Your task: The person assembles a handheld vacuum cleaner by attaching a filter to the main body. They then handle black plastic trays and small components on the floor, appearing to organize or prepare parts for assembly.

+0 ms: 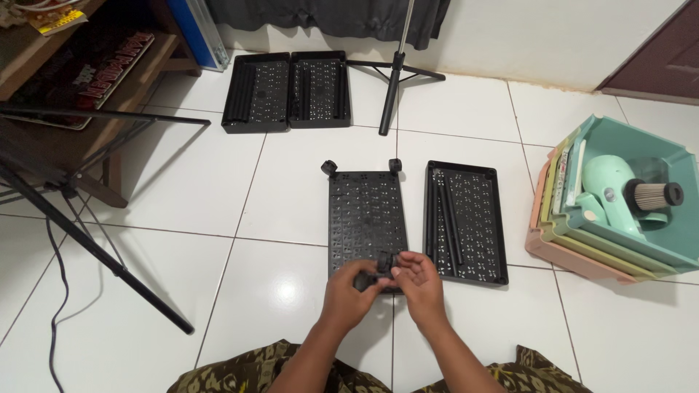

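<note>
Black plastic dominates the white tiled floor: a perforated shelf panel with two castor wheels at its far corners lies before the person. At its near edge the left hand and right hand meet, fingers closed narrowly around a small black castor wheel. Just right, a second panel holds loose black rods. Farther right, stacked pastel bins contain a mint green handheld appliance. Two more panels lie beyond.
</note>
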